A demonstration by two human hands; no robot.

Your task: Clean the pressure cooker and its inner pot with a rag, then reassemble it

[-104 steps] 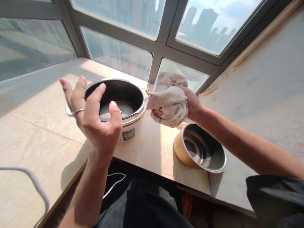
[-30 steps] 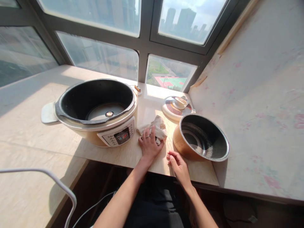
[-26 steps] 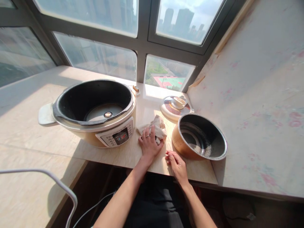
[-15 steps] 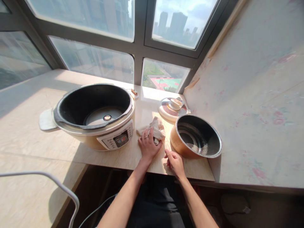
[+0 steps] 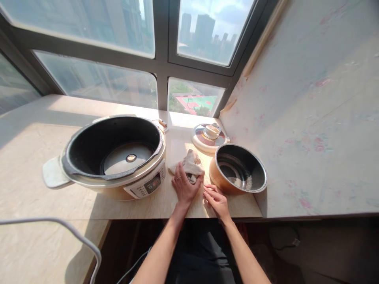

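A crumpled beige cloth [image 5: 194, 161] with brownish stains lies on the ledge between the cooker and the inner pot. My left hand [image 5: 185, 185] is closed on its near side, a ring on one finger. Just right of it, my right hand [image 5: 217, 200] hovers close to the ledge, fingers drawn together with the thumb; anything between the fingertips is too small to make out. Beside that hand stands the inner pot [image 5: 220, 173], copper-coloured outside, dark inside, with pale residue on its bottom. At left sits the lidless electric pressure cooker [image 5: 118, 191], its dark cavity showing a heating plate.
A round lid [image 5: 204, 144] with a knob lies behind the inner pot, near the window [image 5: 192, 94]. A small corded item [image 5: 162, 123] rests behind the cooker. A grey cable [image 5: 74, 232] loops across the lower left. The flowered wall [image 5: 310, 150] bounds the right side.
The view has shifted slightly. My right hand's fingers have straightened somewhat from a tighter curl. My left hand stays on the cloth, fingers moved a little left across it.
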